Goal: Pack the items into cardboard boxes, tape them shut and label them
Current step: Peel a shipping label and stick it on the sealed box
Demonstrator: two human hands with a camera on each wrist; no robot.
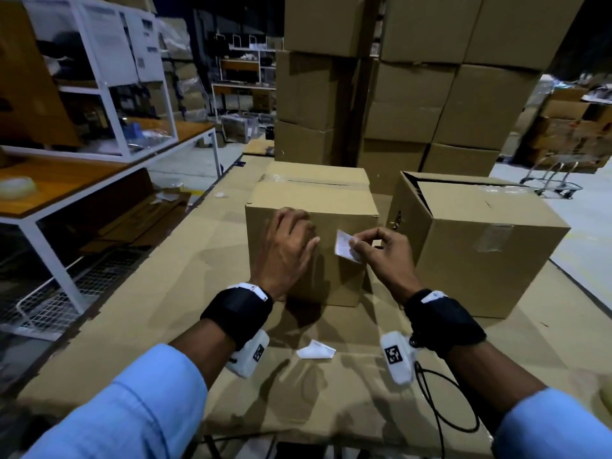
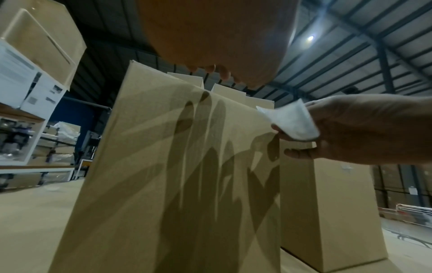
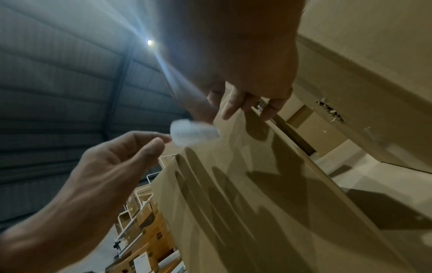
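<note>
Your right hand (image 1: 384, 251) pinches a small white label (image 1: 346, 247) by its right edge, thumb and forefinger closed on it, just in front of the near face of the taped cardboard box (image 1: 311, 197). Your left hand (image 1: 288, 246) hovers at that same face with its fingers loosely spread, holding nothing; whether its fingertips touch the cardboard I cannot tell from these views.

The label is thin and limp: from the left wrist view it curls in your grip (image 2: 290, 122), so it will probably fold on itself or stick crooked if you let it flap. Keep the pinch on the very edge, lay the free edge down first, then smooth across with your left fingers.

The box is stiff-sided and sits flat on the cardboard-covered table (image 1: 165, 293). It looks sealed along the top, so pressing on its face should not dent it much, though brace it if it slides.

A second box (image 1: 480, 246) stands just beside it on the right, and a crumpled white scrap (image 1: 316, 350) lies on the table near you.
</note>
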